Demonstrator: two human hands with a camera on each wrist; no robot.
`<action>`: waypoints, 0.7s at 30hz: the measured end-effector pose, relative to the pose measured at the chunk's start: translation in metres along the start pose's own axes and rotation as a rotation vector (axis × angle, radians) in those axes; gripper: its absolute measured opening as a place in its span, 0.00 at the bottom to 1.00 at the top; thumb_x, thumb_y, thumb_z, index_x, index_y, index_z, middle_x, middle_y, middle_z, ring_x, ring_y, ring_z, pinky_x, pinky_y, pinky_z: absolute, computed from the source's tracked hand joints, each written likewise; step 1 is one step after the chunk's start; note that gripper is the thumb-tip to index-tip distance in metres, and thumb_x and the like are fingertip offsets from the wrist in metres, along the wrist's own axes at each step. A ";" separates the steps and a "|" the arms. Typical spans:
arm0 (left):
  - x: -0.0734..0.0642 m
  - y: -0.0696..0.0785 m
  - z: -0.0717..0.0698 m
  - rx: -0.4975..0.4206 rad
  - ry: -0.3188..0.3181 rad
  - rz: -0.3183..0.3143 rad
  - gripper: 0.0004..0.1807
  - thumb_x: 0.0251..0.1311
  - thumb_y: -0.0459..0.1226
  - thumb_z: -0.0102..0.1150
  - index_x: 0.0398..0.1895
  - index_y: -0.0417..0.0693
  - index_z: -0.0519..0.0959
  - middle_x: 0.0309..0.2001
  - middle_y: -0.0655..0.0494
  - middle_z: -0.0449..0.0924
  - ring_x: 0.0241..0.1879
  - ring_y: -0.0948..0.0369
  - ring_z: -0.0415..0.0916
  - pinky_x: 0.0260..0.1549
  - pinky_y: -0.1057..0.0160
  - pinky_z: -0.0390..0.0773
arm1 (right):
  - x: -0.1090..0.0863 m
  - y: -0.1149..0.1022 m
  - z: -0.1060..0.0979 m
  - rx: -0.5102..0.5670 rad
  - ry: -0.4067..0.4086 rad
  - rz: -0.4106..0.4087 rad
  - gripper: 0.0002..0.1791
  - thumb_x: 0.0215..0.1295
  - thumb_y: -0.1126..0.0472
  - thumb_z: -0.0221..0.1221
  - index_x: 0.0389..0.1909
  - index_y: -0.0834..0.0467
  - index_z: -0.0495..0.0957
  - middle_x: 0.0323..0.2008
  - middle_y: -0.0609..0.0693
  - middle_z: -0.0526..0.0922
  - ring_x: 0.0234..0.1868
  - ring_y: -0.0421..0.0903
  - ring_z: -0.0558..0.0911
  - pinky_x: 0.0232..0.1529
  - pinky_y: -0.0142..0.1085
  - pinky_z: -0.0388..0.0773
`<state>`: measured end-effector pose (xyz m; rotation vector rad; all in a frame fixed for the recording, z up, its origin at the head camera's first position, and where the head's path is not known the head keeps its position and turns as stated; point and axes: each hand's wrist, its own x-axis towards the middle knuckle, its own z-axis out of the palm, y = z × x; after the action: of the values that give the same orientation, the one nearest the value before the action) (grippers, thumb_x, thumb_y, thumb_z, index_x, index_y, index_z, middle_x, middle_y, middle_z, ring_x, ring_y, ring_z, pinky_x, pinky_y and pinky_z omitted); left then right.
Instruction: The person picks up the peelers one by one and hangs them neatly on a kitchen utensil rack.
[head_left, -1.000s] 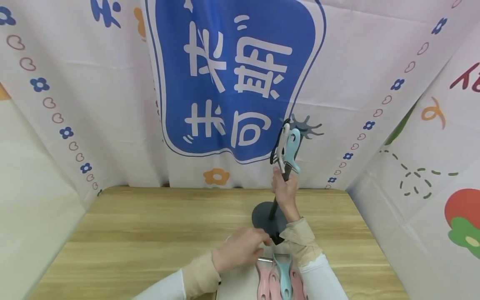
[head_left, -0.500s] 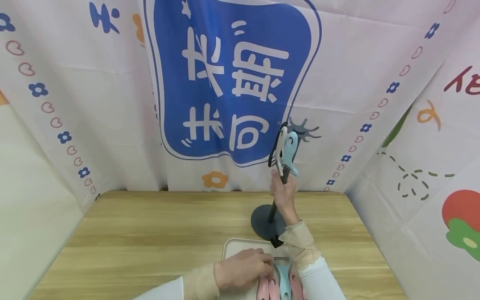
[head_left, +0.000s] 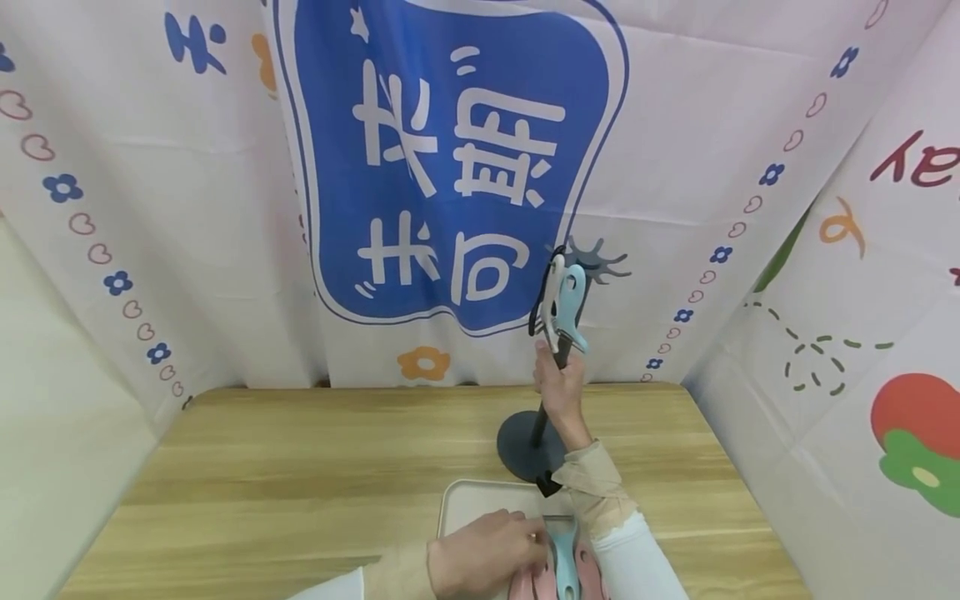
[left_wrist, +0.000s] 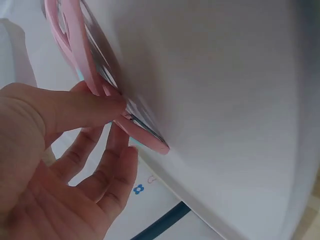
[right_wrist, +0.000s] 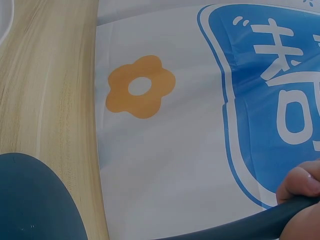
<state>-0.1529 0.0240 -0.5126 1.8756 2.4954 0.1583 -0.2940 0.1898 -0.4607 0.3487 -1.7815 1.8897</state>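
Observation:
A pink peeler [left_wrist: 84, 50] is pinched near its head between the thumb and fingers of my left hand [head_left: 486, 552], over a cream tray [head_left: 487, 486]. Beside that hand in the tray lie a light blue peeler [head_left: 566, 560] and other pink peelers [head_left: 589, 577], partly hidden by the right forearm. My right hand [head_left: 562, 387] grips the dark pole of a stand with a round base [head_left: 517, 446] and branching hooks [head_left: 600, 265] on top. From the hooks hang a light blue peeler [head_left: 572, 293], a white peeler [head_left: 553, 292] and a black-handled one.
The wooden table [head_left: 300, 467] ends at a white printed curtain [head_left: 675, 100] behind the stand. A small black piece [head_left: 548, 485] shows at the base's front edge, close to the tray. Printed sheets also flank the table on both sides.
My left hand has come down into the tray and taken hold of a pink peeler. The right hand keeps its grip on the pole; the whole view has shifted slightly.

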 end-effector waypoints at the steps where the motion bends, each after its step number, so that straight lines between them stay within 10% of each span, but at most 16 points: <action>1: 0.000 0.002 0.000 0.009 0.003 0.000 0.12 0.69 0.37 0.70 0.48 0.69 0.88 0.53 0.69 0.84 0.42 0.69 0.79 0.38 0.73 0.76 | 0.000 0.000 0.000 -0.001 0.000 0.000 0.30 0.83 0.56 0.55 0.13 0.51 0.62 0.08 0.39 0.62 0.09 0.35 0.60 0.13 0.29 0.58; 21: -0.005 0.011 -0.004 0.067 -0.010 -0.038 0.14 0.64 0.39 0.76 0.48 0.69 0.88 0.50 0.69 0.80 0.32 0.70 0.73 0.28 0.75 0.71 | 0.000 -0.001 0.000 -0.023 -0.015 -0.050 0.31 0.83 0.58 0.53 0.13 0.55 0.62 0.08 0.38 0.62 0.09 0.34 0.60 0.13 0.28 0.58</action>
<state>-0.1412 0.0214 -0.5079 1.8467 2.5589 0.0648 -0.2939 0.1898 -0.4597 0.3965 -1.7861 1.8351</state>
